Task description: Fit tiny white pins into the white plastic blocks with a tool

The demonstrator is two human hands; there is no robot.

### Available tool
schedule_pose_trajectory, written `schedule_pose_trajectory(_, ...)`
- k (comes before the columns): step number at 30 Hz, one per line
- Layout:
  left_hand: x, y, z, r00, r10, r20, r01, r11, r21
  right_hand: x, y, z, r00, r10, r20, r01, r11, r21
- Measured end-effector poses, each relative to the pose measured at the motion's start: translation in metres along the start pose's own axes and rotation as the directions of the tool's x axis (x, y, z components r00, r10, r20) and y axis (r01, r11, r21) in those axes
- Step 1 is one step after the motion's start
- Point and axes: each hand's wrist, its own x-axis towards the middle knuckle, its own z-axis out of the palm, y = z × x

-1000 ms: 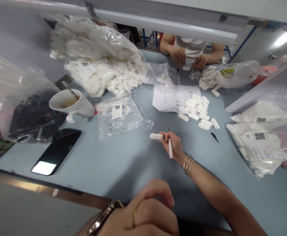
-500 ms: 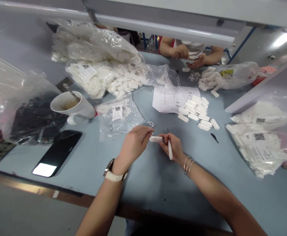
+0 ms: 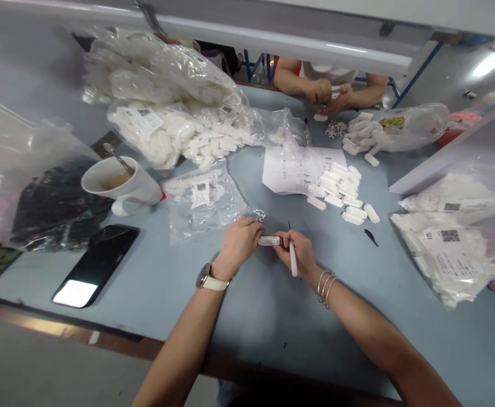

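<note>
A small white oblong plastic part (image 3: 269, 241) is held between both my hands, just above the blue table (image 3: 247, 316). My left hand (image 3: 239, 244), with a watch on its wrist, pinches the part's left end. My right hand (image 3: 296, 252), with bangles on the wrist, grips the right end and also holds a white-handled pick tool (image 3: 292, 261) whose dark tip points away from me. A few tiny white pieces (image 3: 259, 214) lie just beyond my left hand.
A pile of white parts (image 3: 341, 191) lies on a paper sheet (image 3: 292, 168) ahead. Bags of white parts (image 3: 175, 121) are at the left, more bags (image 3: 448, 249) at the right. A mug (image 3: 122, 183) and phone (image 3: 95, 265) sit left. Another person's hands (image 3: 330, 96) work across the table.
My left hand came up from near my body and closed onto the left end of the white part. My right hand stayed in place holding the part and tool.
</note>
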Motion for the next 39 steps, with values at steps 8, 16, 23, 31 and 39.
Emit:
schedule_pose_trajectory(8,-0.008,-0.006,-0.007,0.98,-0.185,-0.08,0.132,0.889,-0.439,0.0,-0.002,0.0,1.0,0.002,-0.023,-0.002,1.0,-0.012)
schedule_pose_trajectory(16,-0.01,0.008,-0.017,0.996,-0.094,0.001,0.074,0.777,-0.626,-0.001,-0.002,-0.001,0.998,0.054,-0.024,-0.053,0.997,0.052)
schedule_pose_trajectory(23,-0.012,0.007,-0.008,0.997,-0.053,-0.053,0.016,0.837,-0.546,-0.001,-0.002,-0.001,0.997,0.077,-0.027,-0.075,0.994,0.074)
schedule_pose_trajectory(31,-0.012,0.013,-0.006,0.993,-0.078,-0.092,0.019,0.855,-0.518,-0.001,-0.002,-0.002,0.998,0.07,-0.01,-0.068,0.992,0.101)
schedule_pose_trajectory(39,-0.012,0.015,-0.005,0.97,-0.203,0.131,0.238,0.724,-0.648,-0.002,0.002,0.0,1.0,0.01,-0.016,-0.007,0.984,0.177)
